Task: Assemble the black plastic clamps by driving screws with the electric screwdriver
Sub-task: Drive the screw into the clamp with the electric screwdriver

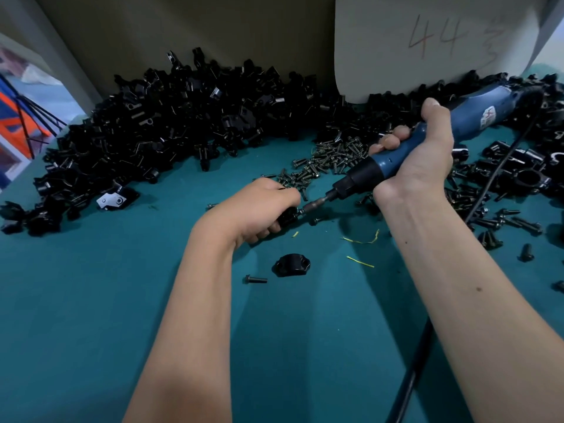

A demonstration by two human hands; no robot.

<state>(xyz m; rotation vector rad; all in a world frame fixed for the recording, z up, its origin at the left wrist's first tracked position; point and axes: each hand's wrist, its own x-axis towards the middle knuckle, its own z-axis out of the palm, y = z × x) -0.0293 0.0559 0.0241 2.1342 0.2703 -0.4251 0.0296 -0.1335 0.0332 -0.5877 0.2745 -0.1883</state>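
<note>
The left hand (259, 209) curls its fingers round a black plastic clamp (287, 217), pressing it down on the teal bench (91, 300); only the clamp's right end shows past the knuckles. The right hand (418, 157) is wrapped tight round the blue barrel of the electric screwdriver (406, 154), thumb up along the body, with the tool slanting down and leftward from that hand toward the other. Its bit (317, 203) meets the exposed end of the held clamp, right at the left hand's fingertips; the screw being driven is too small to make out. The tool's black cord (500, 175) trails off behind the right hand and runs back under the right forearm.

Just beyond both hands lies a scatter of loose screws (329, 157). Farther out past the left hand, a big heap of clamp parts (171, 123) stretches along a cardboard wall. To the outside of the right hand sit more clamp pieces (528, 175). Nearer the person than the left hand, a lone clamp half (292, 265) rests beside a single screw (254, 279). A pale board marked "44" (427, 41) stands above the right hand.
</note>
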